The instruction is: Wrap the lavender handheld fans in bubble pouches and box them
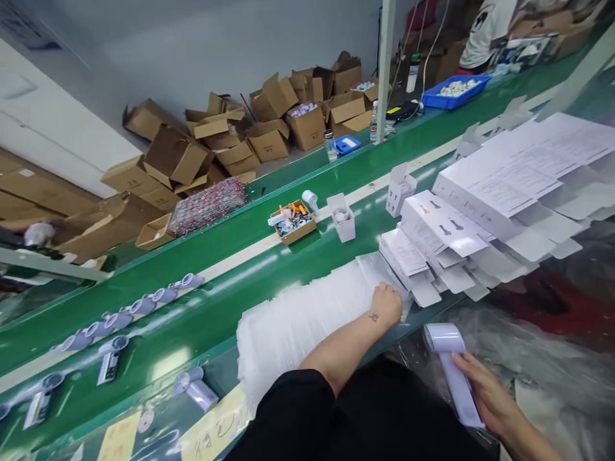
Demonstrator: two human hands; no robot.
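At the near edge of the glossy green surface, the left hand rests, fingers curled, on a ridged row of translucent white plastic sleeves; whether it grips one, I cannot tell. Off that edge, the right hand holds a smooth lilac plastic device, round-headed, straight-handled. White cardboard boxes overlap beside the sleeves.

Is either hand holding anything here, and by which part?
The right hand holds a lavender handheld fan by its handle, just below the head. The left hand touches the plastic sleeves; whether it grips one can't be told.
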